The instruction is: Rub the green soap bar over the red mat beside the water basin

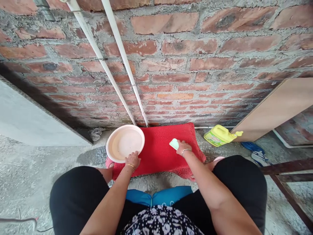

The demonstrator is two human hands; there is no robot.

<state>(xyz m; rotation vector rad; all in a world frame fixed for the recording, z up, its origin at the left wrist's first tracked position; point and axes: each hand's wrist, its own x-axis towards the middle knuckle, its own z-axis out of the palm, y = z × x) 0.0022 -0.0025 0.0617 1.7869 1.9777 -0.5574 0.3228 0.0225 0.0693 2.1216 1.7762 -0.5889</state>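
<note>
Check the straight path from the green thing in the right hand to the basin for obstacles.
Nothing visible blocks it: only flat mat lies between the green thing and the basin. The left hand is at the basin's near rim, just off that line.

We see a round, pale pink basin (110,145) standing upright with cloudy water inside, its near rim at our left grip (133,160). Our right grip (183,148) holds a small mint-green object (174,143), tilted, over a textured red mat (158,147) spread out between and beneath both grips.
</note>
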